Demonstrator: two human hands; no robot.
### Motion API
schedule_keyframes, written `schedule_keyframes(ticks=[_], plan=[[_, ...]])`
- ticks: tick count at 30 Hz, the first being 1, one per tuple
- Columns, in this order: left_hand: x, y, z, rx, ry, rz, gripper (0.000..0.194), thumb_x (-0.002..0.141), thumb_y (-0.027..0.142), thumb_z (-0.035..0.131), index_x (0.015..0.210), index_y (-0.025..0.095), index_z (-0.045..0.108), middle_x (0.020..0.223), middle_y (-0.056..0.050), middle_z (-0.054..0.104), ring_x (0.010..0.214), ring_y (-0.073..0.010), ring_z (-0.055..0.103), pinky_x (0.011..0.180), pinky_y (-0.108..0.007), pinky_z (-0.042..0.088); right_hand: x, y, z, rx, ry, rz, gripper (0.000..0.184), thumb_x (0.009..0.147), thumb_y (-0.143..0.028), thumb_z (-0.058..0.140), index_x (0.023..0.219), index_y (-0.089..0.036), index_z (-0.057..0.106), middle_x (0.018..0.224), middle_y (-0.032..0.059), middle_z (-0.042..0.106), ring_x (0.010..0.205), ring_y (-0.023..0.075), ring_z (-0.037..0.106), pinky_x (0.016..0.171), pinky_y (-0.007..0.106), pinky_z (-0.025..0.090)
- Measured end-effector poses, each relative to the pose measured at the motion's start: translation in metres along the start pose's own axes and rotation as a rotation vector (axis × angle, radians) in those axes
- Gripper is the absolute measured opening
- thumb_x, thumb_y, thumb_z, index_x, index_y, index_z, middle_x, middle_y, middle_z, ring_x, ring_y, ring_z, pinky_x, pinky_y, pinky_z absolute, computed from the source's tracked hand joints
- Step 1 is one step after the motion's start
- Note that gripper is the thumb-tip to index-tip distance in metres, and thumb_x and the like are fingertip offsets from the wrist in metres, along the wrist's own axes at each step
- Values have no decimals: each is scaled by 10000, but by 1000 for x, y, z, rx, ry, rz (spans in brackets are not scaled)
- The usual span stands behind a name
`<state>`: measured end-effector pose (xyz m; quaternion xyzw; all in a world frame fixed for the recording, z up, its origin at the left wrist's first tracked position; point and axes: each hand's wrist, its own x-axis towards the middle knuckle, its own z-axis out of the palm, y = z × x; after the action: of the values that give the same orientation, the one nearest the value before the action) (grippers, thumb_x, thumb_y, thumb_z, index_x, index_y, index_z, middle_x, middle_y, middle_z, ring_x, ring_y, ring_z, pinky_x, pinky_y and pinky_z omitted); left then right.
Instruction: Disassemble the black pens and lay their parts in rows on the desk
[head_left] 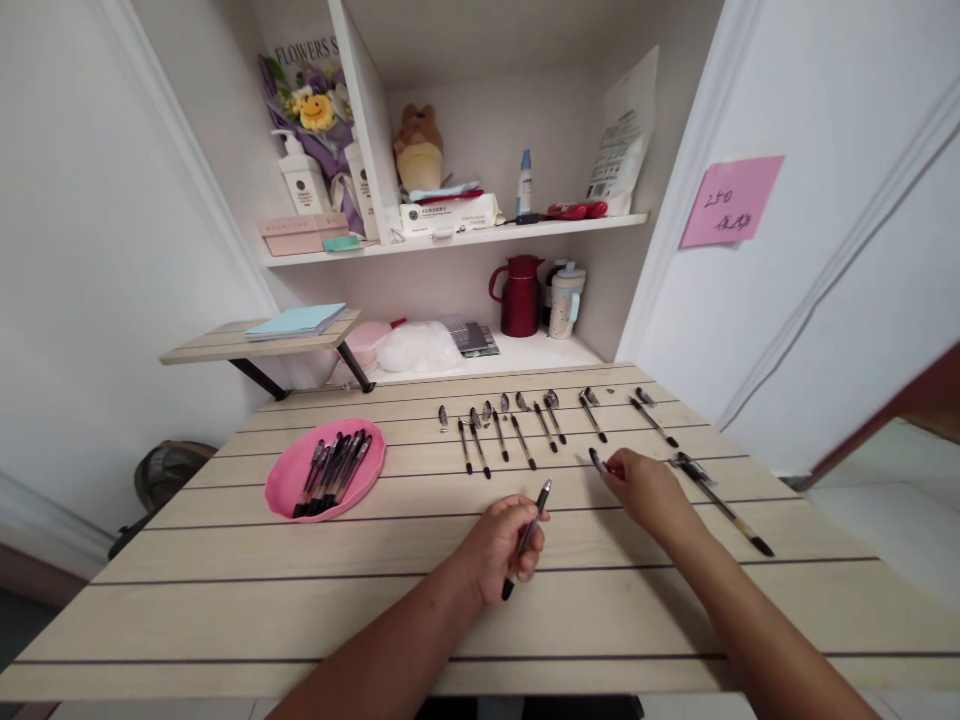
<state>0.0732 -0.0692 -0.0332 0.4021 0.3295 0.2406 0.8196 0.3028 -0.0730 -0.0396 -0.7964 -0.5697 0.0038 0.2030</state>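
Note:
My left hand (504, 545) is closed round an uncapped pen (535, 515), its silver tip pointing up and away and its dark end down near the palm. To the right, my right hand (649, 492) pinches a small black pen cap (597, 460) just above the table. Beyond both hands lie several slim black-and-yellow pen refills (523, 442) in a loose row, with dark caps (552, 399) behind them. A longer black-ended refill (731, 515) lies right of my right hand, a cap beside its far end.
A pink tray (276, 480) at the left holds several black pens (337, 472). A small raised stand (217, 345) carries light blue paper (296, 321). Behind the slatted table (300, 610) are shelves with a red jug (520, 297) and a cup (566, 302).

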Motion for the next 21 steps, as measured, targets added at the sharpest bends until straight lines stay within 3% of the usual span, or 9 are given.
schedule_keyframes(ticks=[6, 13, 16, 18, 21], plan=[[1, -2, -1, 21, -11, 1, 264, 704, 383, 515, 849, 166, 475, 544, 49, 483, 304, -38, 349, 316, -178, 176, -16, -5, 17, -172, -31, -8, 131, 735, -204, 463, 721, -157, 584, 747, 126, 646, 709, 233, 591, 575, 292, 334], [2, -4, -3, 37, -9, 17, 290, 699, 388, 534, 867, 158, 482, 539, 52, 486, 310, -37, 361, 322, -174, 199, -23, -3, 5, -87, 22, 45, 207, 756, -327, 450, 692, -178, 579, 732, 111, 631, 659, 228, 573, 526, 291, 311], [4, -5, -1, 37, -21, 24, 288, 698, 388, 537, 861, 156, 482, 539, 49, 492, 308, -39, 367, 320, -175, 206, -31, -10, -4, 256, 18, 96, 252, 747, -392, 457, 638, -196, 572, 611, 55, 600, 565, 185, 540, 518, 279, 316], [5, -5, 1, 33, -28, 30, 287, 697, 387, 538, 858, 157, 480, 535, 50, 493, 305, -39, 370, 319, -174, 213, -40, -23, -8, 652, -80, 143, 293, 726, -454, 484, 608, -195, 555, 524, 11, 550, 494, 151, 502, 500, 263, 320], [8, -6, 7, 23, -35, 31, 276, 697, 385, 535, 848, 162, 473, 535, 49, 499, 297, -41, 371, 315, -174, 224, -53, -45, -8, 1190, -242, 248, 346, 686, -524, 531, 656, -182, 573, 560, -3, 555, 478, 117, 471, 464, 238, 304]])
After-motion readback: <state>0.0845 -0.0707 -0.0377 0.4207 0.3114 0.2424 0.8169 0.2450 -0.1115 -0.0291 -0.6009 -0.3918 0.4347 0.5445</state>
